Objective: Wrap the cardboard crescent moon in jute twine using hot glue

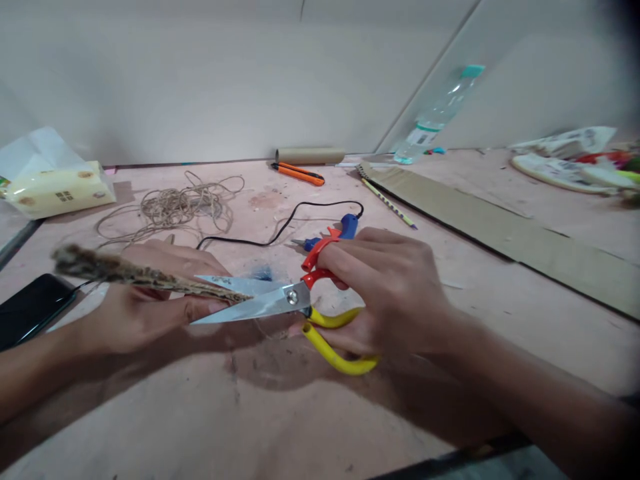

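Observation:
My left hand [145, 293] pinches a long, narrow, rough brown piece [125, 270] that looks wrapped in cord; its kind is not clear. The piece slants down to the right, its thin end between the parted blades of a pair of scissors [270, 303]. Through the red and yellow handles of these scissors go the fingers of my right hand [395, 293]. Just behind that hand a blue glue gun [349, 227] lies on the table, partly hidden by the hand and the red handle.
Loose twine [175, 207] lies beyond my left hand, near a tissue pack [65, 193] and a phone [37, 307]. Farther back are an orange cutter knife [300, 175], a cardboard tube [310, 156], a pencil [390, 203] and a bottle [433, 123]. A cardboard strip [505, 220] stretches along the right.

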Tool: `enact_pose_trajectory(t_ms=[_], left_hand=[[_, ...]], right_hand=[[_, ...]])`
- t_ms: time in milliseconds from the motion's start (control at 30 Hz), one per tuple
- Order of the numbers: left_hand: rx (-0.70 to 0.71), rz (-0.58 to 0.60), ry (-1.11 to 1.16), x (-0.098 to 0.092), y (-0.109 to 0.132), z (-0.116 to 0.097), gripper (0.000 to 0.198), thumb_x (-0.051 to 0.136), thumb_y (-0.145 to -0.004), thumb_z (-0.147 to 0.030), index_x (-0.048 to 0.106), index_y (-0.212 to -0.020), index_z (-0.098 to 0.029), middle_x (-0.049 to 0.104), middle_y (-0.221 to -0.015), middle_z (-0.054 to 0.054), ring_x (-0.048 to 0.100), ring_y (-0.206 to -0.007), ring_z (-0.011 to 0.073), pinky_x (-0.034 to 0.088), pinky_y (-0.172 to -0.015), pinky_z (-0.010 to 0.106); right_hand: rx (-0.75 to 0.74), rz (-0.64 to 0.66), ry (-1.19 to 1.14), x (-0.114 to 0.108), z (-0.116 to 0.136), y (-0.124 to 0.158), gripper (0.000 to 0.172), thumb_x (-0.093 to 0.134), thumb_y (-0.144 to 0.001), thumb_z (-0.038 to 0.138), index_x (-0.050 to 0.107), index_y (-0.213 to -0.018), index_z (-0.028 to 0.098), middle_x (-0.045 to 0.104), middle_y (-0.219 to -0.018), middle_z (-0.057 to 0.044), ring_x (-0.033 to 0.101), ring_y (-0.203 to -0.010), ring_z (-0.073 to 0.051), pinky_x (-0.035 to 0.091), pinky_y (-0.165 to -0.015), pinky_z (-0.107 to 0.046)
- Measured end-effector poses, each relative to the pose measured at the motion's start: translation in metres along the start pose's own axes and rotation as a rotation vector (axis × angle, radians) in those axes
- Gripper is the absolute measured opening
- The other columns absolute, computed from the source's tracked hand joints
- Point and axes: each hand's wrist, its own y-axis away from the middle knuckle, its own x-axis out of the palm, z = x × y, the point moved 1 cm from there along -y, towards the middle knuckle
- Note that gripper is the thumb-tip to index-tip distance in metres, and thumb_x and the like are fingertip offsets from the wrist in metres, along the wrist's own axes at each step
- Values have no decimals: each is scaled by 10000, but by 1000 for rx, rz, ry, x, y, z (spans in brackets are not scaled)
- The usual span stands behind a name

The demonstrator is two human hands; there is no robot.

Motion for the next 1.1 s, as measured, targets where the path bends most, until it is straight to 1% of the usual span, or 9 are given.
enact_pose_trajectory(t_ms=[200,367,533,633,733,800,867,933,1100], left_hand=[[-6,13,-7,-1,1,-2,333,786,-1101,-488,910,-939,-224,885,-843,32,831,-700,158,673,-636,190],[-22,19,29,-5,1,1,286,822,-1077,-467,917,-967,-221,898,-874,41,852,-724,188,697,-653,230],[-47,32,54,-5,2,3,266,835,-1067,-466,927,-1016,-221,896,-885,46,843,-732,179,677,-659,217],[-52,68,59,-4,2,2,284,789,-1102,-450,929,-1022,-217,894,-890,62,839,-741,181,664,-661,211],[-61,127,56,-2,1,0,355,783,-1101,-466,912,-935,-179,884,-847,92,839,-726,211,673,-665,245],[-64,131,67,-1,2,-1,350,803,-1086,-455,908,-906,-174,881,-829,97,832,-694,217,666,-636,255],[-73,107,86,0,3,-1,294,818,-1077,-411,912,-914,-186,885,-833,88,828,-671,214,652,-602,251],[-86,108,95,0,3,-1,259,821,-1075,-380,918,-926,-192,889,-841,83,830,-667,211,645,-590,244],[-83,183,92,-5,-1,-1,308,790,-1093,-458,930,-1002,-199,895,-874,98,859,-750,234,684,-671,253]], right_hand=[[-7,14,-8,1,0,3,433,653,-1081,584,650,-865,208,652,-695,13,530,-580,-155,355,-632,-344],[-18,-3,-13,1,0,7,428,690,-1064,587,639,-862,213,653,-689,17,516,-569,-153,344,-611,-341],[-25,-16,-19,3,-1,6,410,701,-1050,567,626,-852,216,657,-677,8,521,-565,-163,364,-589,-338],[-23,-20,-14,4,-1,2,395,679,-1045,571,608,-856,231,646,-672,17,535,-565,-170,381,-608,-341],[-12,-12,-22,5,1,0,367,616,-1074,542,611,-884,227,674,-712,7,555,-584,-173,422,-641,-348],[-13,-10,-21,5,1,0,359,597,-1083,530,614,-896,224,682,-722,3,552,-590,-173,438,-646,-349],[-16,-17,-13,6,2,1,351,620,-1073,531,615,-901,224,673,-712,7,541,-586,-172,440,-642,-349],[-22,-25,-16,6,1,2,336,657,-1059,522,615,-901,228,664,-703,11,538,-579,-170,430,-638,-347],[-23,-34,-64,4,2,2,339,699,-1043,515,610,-878,232,656,-700,8,548,-580,-164,395,-627,-340]])
